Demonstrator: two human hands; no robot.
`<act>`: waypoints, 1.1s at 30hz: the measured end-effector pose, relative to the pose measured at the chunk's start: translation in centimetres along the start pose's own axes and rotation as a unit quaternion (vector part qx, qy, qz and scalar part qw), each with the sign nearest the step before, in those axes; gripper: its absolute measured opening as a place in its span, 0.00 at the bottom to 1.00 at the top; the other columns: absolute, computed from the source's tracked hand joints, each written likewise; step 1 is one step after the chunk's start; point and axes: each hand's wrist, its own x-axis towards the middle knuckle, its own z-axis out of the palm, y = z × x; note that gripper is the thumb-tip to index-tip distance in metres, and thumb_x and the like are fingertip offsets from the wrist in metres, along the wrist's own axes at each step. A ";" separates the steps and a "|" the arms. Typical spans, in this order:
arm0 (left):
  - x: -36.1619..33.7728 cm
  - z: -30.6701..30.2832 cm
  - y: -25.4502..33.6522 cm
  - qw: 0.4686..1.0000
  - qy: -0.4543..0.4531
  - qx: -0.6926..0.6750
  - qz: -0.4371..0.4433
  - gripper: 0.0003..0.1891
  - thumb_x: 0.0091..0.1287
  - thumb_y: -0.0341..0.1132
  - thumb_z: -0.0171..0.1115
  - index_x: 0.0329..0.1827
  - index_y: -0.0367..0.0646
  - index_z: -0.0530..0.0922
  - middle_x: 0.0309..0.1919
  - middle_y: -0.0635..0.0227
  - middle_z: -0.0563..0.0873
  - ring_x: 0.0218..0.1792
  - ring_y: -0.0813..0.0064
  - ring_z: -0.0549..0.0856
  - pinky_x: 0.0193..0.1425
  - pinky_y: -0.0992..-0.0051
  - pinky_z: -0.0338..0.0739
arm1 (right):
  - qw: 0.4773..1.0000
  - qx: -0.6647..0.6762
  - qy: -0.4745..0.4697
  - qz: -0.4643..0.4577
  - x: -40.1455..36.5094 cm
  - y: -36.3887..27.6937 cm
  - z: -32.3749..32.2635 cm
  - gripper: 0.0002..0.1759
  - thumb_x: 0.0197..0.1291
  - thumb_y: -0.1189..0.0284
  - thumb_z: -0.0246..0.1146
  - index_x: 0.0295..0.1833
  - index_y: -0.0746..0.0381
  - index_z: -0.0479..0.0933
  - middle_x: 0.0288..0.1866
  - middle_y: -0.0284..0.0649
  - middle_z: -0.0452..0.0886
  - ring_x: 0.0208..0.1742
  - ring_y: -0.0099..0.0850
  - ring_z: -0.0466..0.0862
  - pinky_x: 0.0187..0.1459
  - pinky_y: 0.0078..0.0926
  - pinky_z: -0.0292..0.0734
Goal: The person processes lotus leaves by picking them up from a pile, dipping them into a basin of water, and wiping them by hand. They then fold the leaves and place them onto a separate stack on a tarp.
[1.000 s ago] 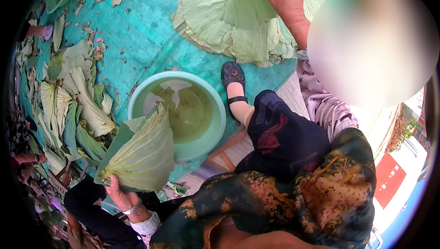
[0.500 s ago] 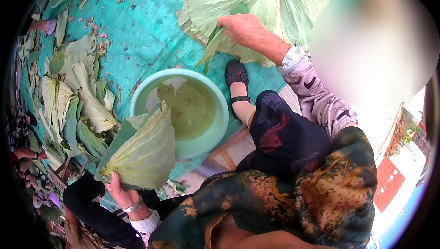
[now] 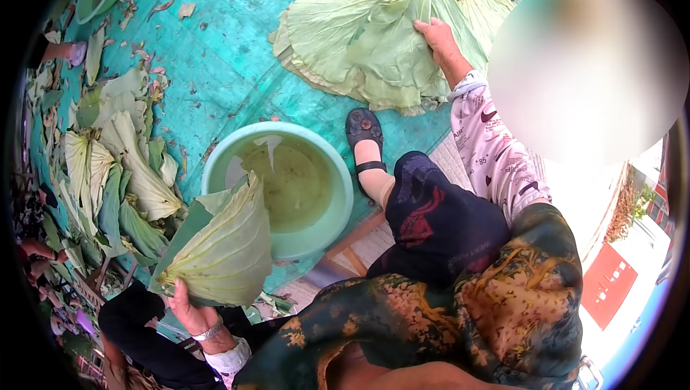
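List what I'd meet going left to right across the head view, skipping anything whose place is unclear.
Heap of loose lotus leaves, folded lotus leaf held in the left hand, pale green basin of water, dark strapped shoe, right hand, red panel.

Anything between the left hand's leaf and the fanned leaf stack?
Yes, in the head view: the green basin lies between the leaf in the left hand and the fanned leaf stack, a dark shoe beside the basin.
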 end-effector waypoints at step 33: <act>-0.7 -0.4 0.3 1.000 0.003 -0.002 -0.005 0.20 0.60 0.32 0.55 0.54 0.33 0.68 0.49 0.59 0.77 0.49 0.67 0.76 0.55 0.67 0.68 | 0.982 -0.082 -0.123 0.115 -5.8 4.1 -5.7 0.25 0.45 0.64 0.67 0.43 0.72 0.71 0.44 0.45 0.77 0.44 0.33 0.78 0.47 0.31 0.72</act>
